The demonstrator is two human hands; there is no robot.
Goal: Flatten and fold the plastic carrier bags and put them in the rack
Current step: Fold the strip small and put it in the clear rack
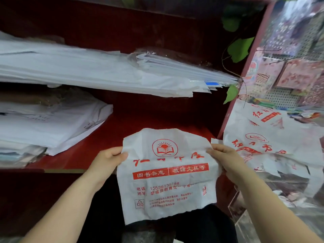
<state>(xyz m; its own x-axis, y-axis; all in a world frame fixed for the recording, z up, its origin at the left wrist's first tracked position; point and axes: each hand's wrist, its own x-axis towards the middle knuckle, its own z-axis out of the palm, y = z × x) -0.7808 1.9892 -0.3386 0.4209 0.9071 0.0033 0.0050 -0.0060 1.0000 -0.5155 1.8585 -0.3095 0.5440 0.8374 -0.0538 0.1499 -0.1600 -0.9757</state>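
Observation:
A white plastic carrier bag [166, 176] with red print hangs spread out in front of the red rack [140, 123]. My left hand [108, 157] pinches its upper left edge. Its upper right edge is pinched by my right hand [223, 157]. The top of the bag is bent over towards the rack's lower shelf. More white bags with the same red print [263, 142] lie crumpled in a loose heap to the right, outside the rack.
Stacks of white bags and sheets [87, 72] fill the rack's upper shelf. Another stack [52, 123] lies at the left of the lower shelf. A pegboard with packaged goods [289, 64] hangs at the right, with green leaves [240, 48] beside the rack's side post.

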